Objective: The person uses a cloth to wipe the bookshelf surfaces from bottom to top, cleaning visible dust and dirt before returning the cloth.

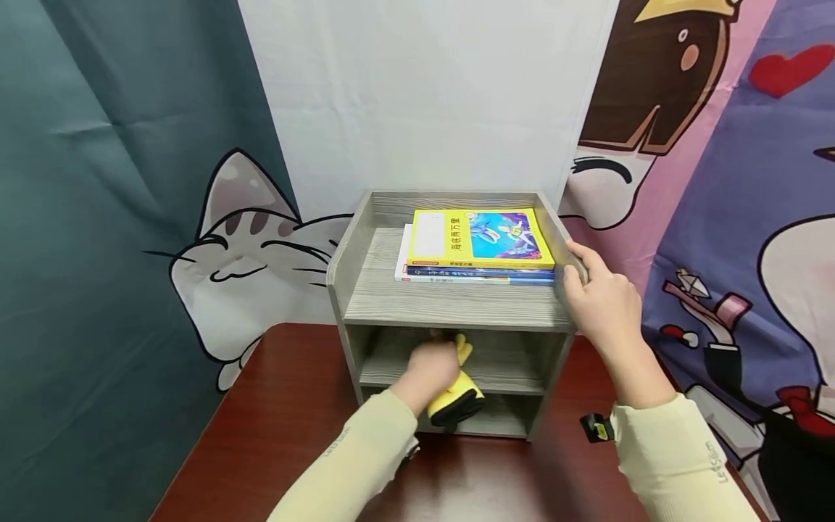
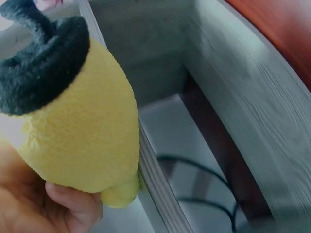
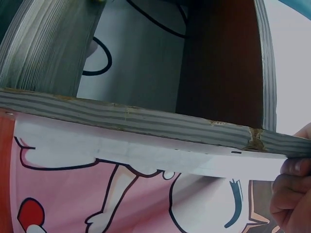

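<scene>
My left hand [image 1: 430, 371] grips a yellow plush toy [image 1: 450, 395] in front of the middle compartment of a small grey wood-grain shelf [image 1: 457, 310]. In the left wrist view the plush toy [image 2: 87, 131] shows a rounded fuzzy body, a black ring-like band with a stem, and a small yellow nub beside the board's edge. The thumb and fingers curl against its yellow side. My right hand [image 1: 607, 301] holds the upper edge of the shelf's right side panel, its thumb inside and fingers over the outside. In the right wrist view, fingers [image 3: 291, 194] wrap that panel's edge.
On the shelf's top lies a stack of books, a yellow one [image 1: 483, 235] uppermost. The shelf stands on a reddish-brown table [image 1: 280, 428]. Behind hang a white cloth and cartoon-printed curtains [image 1: 248, 261]. A black cable [image 2: 194, 165] shows through the open compartment.
</scene>
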A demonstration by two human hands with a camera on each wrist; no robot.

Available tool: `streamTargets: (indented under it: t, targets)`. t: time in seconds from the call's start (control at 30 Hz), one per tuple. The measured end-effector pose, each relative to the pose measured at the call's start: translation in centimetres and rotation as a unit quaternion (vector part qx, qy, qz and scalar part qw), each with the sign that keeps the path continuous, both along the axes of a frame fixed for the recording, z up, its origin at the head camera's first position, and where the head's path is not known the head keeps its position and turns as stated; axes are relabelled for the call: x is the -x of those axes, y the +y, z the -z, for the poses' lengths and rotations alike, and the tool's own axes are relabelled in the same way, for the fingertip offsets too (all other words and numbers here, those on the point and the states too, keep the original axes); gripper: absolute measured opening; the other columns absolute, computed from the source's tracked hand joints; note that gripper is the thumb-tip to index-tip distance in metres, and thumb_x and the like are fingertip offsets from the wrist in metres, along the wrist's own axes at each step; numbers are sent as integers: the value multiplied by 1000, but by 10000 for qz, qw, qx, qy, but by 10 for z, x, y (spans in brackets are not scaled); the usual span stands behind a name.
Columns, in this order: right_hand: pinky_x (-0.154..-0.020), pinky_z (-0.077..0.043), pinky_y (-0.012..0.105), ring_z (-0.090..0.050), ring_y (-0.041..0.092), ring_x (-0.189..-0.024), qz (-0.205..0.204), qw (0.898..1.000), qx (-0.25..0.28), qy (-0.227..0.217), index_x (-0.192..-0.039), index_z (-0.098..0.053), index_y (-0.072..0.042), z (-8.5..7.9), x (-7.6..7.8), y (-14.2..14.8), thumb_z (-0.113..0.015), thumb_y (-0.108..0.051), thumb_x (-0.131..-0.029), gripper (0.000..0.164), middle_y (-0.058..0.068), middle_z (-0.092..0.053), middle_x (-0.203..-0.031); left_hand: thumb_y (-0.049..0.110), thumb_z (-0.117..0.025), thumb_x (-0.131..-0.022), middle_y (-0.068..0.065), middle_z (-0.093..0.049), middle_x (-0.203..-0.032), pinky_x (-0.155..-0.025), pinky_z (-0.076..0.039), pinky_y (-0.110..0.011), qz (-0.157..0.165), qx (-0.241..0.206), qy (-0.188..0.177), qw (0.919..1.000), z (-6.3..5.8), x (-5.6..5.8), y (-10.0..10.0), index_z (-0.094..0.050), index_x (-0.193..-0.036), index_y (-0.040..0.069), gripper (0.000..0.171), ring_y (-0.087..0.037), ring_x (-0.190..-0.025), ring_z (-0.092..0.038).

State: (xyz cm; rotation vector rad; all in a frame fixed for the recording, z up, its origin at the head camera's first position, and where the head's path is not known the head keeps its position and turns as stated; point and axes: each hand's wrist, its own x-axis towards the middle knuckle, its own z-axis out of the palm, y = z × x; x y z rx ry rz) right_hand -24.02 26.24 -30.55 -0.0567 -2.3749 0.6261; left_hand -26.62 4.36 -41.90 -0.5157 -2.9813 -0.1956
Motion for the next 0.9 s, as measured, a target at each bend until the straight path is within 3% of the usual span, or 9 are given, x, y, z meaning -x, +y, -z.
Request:
streamTargets:
  t: [0.13,0.27,0.4,0.5,0.63,0.73,0.8,0.9]
  targets:
    - [-53,-37,48,-52,38,-59,-25,10000,-13,35,-129,-56,-16,0,1,-1,-43,-27,-92,40,23,-58,-66,10,-56,-80,-2,-56,-63,-44,-41,-30,256,-45,-85,9996,-1,-4,30,-61,-67,11,14,-16,-53,-53]
    - [-55,-39,48,-52,37,-59,-73,10000,-46,12,-130,-55,-15,0,1,-2,-43,-27,-93,40,20,-57,-64,10,-57,-78,2,-53,-55,-41,-40,-29,512,-19,86,9986,1,-8,56,-58,-61,14,18,-14,-49,-52]
    - [-52,-37,45,-50,34,-55,-32,10000,-61,-10,-130,-54,-15,2,-2,1,-43,-27,-93,41,15,-53,-57,12,-58,-78,2,-55,-57,-42,-40,-29,541,71,199,9983,4,-10,80,-58,-58,16,20,-14,-50,-54]
    - [-49,-35,42,-47,31,-51,55,10000,-57,-18,-130,-55,-15,4,-5,2,-44,-26,-93,40,13,-50,-54,15,-58,-80,2,-58,-62,-43,-40,-27,559,121,183,9982,6,-14,93,-64,-66,16,15,-12,-51,-54]
    - [-48,-35,43,-48,33,-51,70,9999,-97,78,-128,-56,-15,5,-5,3,-44,-25,-92,39,16,-51,-55,18,-59,-81,-2,-62,-75,-41,-39,-26,632,62,550,9965,9,-18,106,-70,-93,14,16,-11,-50,-53]
    - [-48,-36,44,-49,35,-52,30,9997,-148,169,-128,-56,-15,5,-3,2,-44,-25,-92,39,16,-51,-55,22,-59,-83,-7,-62,-80,-37,-37,-27,525,-161,718,9959,10,-18,108,-69,-96,13,18,-11,-46,-50]
    - [-48,-36,45,-50,36,-53,40,9997,-171,178,-127,-56,-15,4,-1,1,-44,-25,-92,39,17,-52,-56,26,-58,-85,-6,-61,-79,-37,-36,-27,446,-367,481,9972,8,-17,106,-67,-90,12,17,-12,-46,-49]
    - [-49,-38,47,-52,39,-56,49,9997,-190,165,-127,-56,-15,4,0,0,-44,-26,-92,39,21,-56,-62,35,-56,-85,-8,-62,-92,-40,-37,-28,313,-660,-227,9971,1,-14,102,-64,-101,6,34,-13,-50,-49]
